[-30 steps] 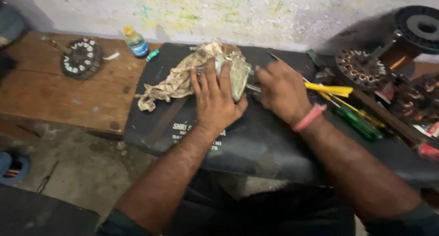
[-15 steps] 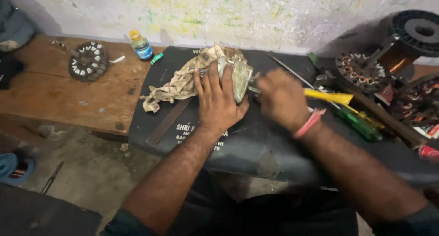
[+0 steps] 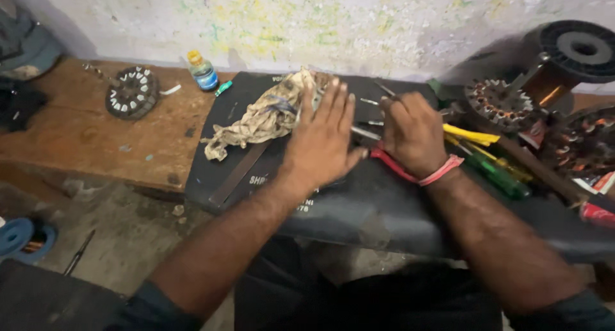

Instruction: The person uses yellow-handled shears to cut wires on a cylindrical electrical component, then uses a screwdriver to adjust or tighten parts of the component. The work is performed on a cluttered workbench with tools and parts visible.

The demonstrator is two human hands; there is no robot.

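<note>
A crumpled rag (image 3: 266, 116) lies on the black surface (image 3: 384, 209), its right end hidden beneath the left hand (image 3: 323, 139), fingers spread flat. The right hand (image 3: 413, 132) curls around thin metal tools (image 3: 366, 133), mostly covered and blurred.

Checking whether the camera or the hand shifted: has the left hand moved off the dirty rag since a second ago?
No. The left hand stays pressed beside the rag on the black board.

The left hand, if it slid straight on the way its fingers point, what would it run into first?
The left hand points up the black mat toward the wall. Its fingertips already rest at the crumpled rag and the part under it, so that bundle comes first; beyond looks like the wall, though depth is unclear.
</note>
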